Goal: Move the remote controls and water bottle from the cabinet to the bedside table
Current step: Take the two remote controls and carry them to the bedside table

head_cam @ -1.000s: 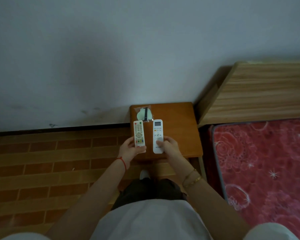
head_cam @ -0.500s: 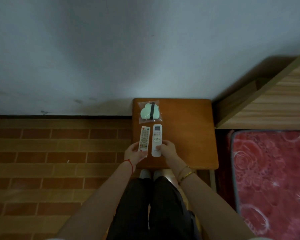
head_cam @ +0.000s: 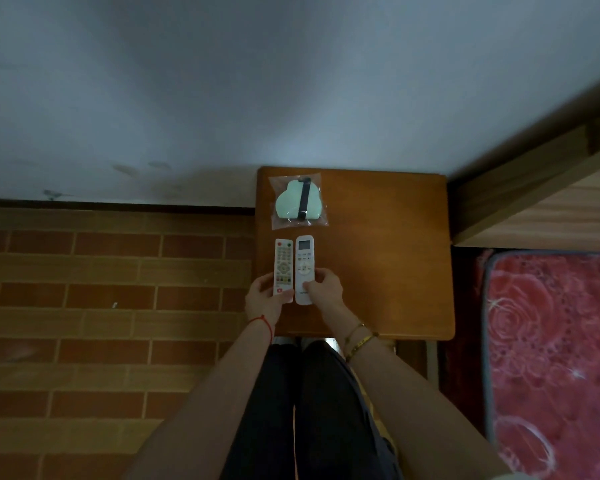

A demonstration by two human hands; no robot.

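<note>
Two white remote controls lie side by side on the left half of the brown wooden bedside table [head_cam: 378, 258]. The left one, a TV remote [head_cam: 283, 263] with coloured buttons, is held at its near end by my left hand [head_cam: 265, 301]. Beside it is an air-conditioner remote [head_cam: 305, 265] with a small screen; my right hand [head_cam: 326, 292] grips its near end, thumb on top. No water bottle is in view.
A pale green cloud-shaped item in a clear plastic bag [head_cam: 298, 202] lies at the table's back left, just beyond the remotes. A wooden headboard [head_cam: 534, 188] and a red floral bed cover [head_cam: 555, 358] are to the right. A brick-pattern floor [head_cam: 111, 306] lies to the left.
The view has shifted closer over the table. Both hands have brought the remotes down onto the tabletop, side by side, and still hold their near ends.
</note>
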